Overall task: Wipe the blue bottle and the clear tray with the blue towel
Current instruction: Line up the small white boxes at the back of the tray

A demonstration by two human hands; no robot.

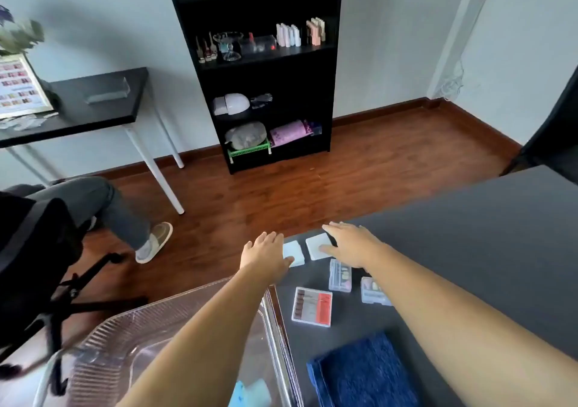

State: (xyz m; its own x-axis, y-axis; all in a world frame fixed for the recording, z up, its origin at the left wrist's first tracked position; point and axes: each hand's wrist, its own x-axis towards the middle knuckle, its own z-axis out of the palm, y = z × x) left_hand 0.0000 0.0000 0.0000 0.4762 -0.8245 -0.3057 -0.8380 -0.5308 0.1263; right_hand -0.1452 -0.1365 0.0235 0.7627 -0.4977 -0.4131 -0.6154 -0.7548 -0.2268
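blue towel (364,372) nearest, both hands flat, fingers spread, on white cases

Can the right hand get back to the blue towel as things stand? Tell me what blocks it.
Probably yes. The right hand rests flat on a white square case, holding nothing, and the blue towel lies uncovered on the table nearer the body. Nothing blocks it.

Both hands lie flat on small white boxes: left hand (266,254), right hand (350,244); blue towel (364,372) lies folded nearby.
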